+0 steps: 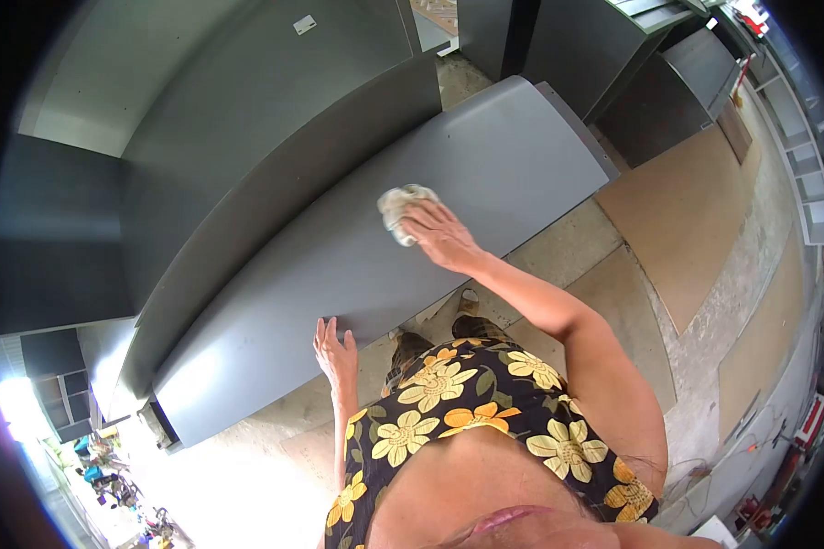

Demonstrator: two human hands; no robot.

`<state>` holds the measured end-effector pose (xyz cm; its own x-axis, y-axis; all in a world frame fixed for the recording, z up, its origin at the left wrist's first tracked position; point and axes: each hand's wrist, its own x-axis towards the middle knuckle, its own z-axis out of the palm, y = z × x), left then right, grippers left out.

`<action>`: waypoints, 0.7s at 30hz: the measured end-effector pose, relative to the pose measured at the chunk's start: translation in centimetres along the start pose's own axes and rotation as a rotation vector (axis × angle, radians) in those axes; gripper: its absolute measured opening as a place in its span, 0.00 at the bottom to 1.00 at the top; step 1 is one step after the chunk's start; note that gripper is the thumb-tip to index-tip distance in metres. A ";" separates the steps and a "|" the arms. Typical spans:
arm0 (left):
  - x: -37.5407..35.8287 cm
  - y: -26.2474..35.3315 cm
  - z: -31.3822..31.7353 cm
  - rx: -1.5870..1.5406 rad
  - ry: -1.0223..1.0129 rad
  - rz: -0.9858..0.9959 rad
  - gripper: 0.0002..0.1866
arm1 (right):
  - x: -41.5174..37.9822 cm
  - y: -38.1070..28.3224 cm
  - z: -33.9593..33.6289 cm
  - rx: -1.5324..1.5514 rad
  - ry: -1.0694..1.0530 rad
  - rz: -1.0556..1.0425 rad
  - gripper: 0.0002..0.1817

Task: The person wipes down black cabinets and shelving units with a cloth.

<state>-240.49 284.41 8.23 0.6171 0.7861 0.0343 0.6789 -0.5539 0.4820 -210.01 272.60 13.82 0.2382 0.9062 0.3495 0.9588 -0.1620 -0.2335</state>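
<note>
Our right hand point(441, 236) holds a cloth point(396, 207) on the grey panel point(293, 284), left hand point(337, 354) spread at its near edge; hard rubbing could scuff it.

Bright light pours in from the lower left, burning the floor point(220, 494) there to near white and throwing a broad glare across the near-left end of a gray panel point(339, 265). The panel's middle is evenly lit, while a dark cabinet point(59, 229) at left sits in shade. A floral top point(449, 384) shows crisp; a whitish cloth point(399, 212) and the fingers point(428, 220) on it are slightly blurred. The wide lens bows a shelf unit point(801, 156) at far right, purple fringing tints the left rim, and black vignetting swallows the corners.
</note>
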 end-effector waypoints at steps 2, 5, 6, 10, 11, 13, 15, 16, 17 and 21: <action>-0.9 -1.0 -0.5 0.004 -0.022 -0.047 0.23 | 2.1 -0.5 1.6 0.000 0.001 -0.010 0.17; 0.6 0.2 -0.4 -0.007 -0.038 -0.069 0.24 | 6.2 4.9 0.3 -0.130 0.013 0.044 0.19; 0.1 0.2 -0.8 -0.006 -0.045 -0.086 0.25 | 6.7 6.0 -1.0 -0.147 -0.019 0.113 0.20; -2.3 -1.0 -2.5 -0.004 -0.050 -0.123 0.26 | 5.6 13.7 -2.2 -0.291 0.101 0.312 0.24; 0.9 0.8 -0.7 -0.014 -0.054 -0.107 0.26 | 5.7 19.3 -4.0 -0.361 0.109 0.410 0.25; 0.5 0.8 -1.3 -0.007 -0.055 -0.125 0.27 | 2.8 24.3 -6.3 -0.485 0.143 0.513 0.26; 0.3 0.8 -1.1 -0.002 -0.057 -0.141 0.27 | -1.4 28.5 -8.5 -0.675 0.169 0.593 0.26; 0.1 0.6 -1.2 0.001 -0.052 -0.141 0.27 | -3.5 29.2 -10.0 -0.790 0.157 0.654 0.26; -0.1 0.4 -1.1 0.003 -0.047 -0.141 0.27 | -5.8 30.0 -11.2 -0.609 0.140 0.832 0.24; 0.6 0.4 0.0 0.004 -0.034 -0.109 0.28 | -15.6 30.4 -15.5 -0.173 0.360 1.157 0.17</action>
<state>-239.86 284.71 8.45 0.5529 0.8319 -0.0480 0.7441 -0.4670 0.4778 -182.22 247.49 15.35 0.9666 0.0376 0.2534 0.1544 -0.8750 -0.4588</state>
